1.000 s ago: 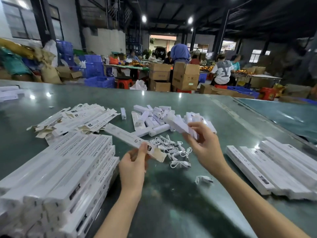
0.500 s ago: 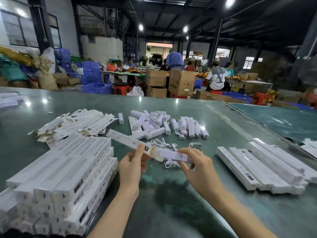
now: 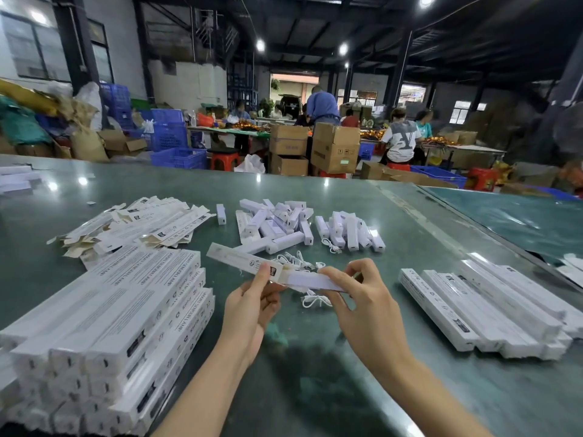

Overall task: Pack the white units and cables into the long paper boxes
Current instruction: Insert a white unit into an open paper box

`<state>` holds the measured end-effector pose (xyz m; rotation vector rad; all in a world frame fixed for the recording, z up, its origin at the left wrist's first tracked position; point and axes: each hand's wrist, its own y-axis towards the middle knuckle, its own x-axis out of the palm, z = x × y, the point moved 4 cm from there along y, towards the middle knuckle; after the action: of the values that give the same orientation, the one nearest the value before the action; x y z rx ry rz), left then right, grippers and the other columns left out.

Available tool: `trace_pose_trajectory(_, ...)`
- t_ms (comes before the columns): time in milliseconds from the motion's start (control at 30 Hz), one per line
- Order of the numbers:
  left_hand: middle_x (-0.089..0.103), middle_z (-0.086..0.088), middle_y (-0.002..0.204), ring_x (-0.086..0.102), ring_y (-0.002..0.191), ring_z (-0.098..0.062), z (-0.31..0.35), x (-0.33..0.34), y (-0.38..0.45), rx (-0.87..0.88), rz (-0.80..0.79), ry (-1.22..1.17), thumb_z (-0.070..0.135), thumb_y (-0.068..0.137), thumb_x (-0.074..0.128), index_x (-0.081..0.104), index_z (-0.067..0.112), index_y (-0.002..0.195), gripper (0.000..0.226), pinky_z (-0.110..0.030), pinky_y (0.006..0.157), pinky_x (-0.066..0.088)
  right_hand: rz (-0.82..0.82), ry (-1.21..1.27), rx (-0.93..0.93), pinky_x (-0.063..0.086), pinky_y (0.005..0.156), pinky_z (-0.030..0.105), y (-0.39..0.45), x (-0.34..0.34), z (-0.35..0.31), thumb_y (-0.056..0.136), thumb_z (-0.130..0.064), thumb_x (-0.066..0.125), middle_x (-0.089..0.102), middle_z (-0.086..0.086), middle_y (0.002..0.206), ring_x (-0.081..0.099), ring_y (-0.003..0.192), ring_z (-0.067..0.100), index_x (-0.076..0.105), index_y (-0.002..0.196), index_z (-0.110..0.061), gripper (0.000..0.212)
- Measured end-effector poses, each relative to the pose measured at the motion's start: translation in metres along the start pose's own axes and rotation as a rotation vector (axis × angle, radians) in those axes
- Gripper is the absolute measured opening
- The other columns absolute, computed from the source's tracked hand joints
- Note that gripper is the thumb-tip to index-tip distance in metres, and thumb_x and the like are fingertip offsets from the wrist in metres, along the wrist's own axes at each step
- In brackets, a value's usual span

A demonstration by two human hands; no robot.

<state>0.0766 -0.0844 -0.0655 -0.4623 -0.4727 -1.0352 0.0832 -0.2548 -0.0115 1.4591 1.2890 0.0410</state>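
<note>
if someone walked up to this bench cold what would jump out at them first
Probably the two hands mid-table: the left hand holds a long paper box while the right hand feeds a white unit into its open end. Next, the big stack of boxes at near left, with a smaller stack at right. Behind the hands lie loose white units and coiled cables on the green table.
</note>
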Motion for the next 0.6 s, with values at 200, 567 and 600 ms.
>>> trace_pose_trajectory(200, 0.071, -0.008, 0.074, 0.056, 0.057, -0.01, -0.008, 0.013, -0.008, -0.032, -0.121, 0.054, 0.03, 0.08, 0.069, 0.069, 0.001, 0.098, 0.034, -0.017, 0.051, 0.05, -0.001, 0.253, -0.031, 0.04, 0.07, 0.01, -0.002, 0.007, -0.006, 0.074, 0.003, 0.078, 0.052, 0.0, 0.091, 0.05, 0.071, 0.009, 0.065, 0.117, -0.017, 0.049)
trace_pose_trajectory(567, 0.069, -0.011, 0.075, 0.058, 0.053, -0.01, -0.004, 0.016, -0.012, -0.108, -0.202, -0.038, 0.03, 0.08, 0.068, 0.072, 0.002, 0.089, 0.029, -0.018, 0.047, 0.049, -0.034, 0.307, -0.089, 0.034, 0.098, 0.013, -0.01, 0.006, -0.004, 0.089, -0.028, 0.062, 0.05, -0.002, 0.126, 0.045, 0.117, 0.011, 0.071, 0.103, -0.022, 0.018)
trace_pose_trajectory(600, 0.071, -0.011, 0.077, 0.061, 0.056, -0.01, -0.005, 0.019, -0.015, -0.104, -0.244, -0.007, 0.03, 0.08, 0.068, 0.072, 0.002, 0.092, 0.03, -0.018, 0.051, 0.051, -0.096, 0.256, -0.089, 0.027, 0.105, 0.016, -0.01, 0.009, -0.005, 0.091, -0.034, 0.059, 0.046, -0.002, 0.133, 0.038, 0.125, 0.015, 0.071, 0.105, -0.024, 0.021)
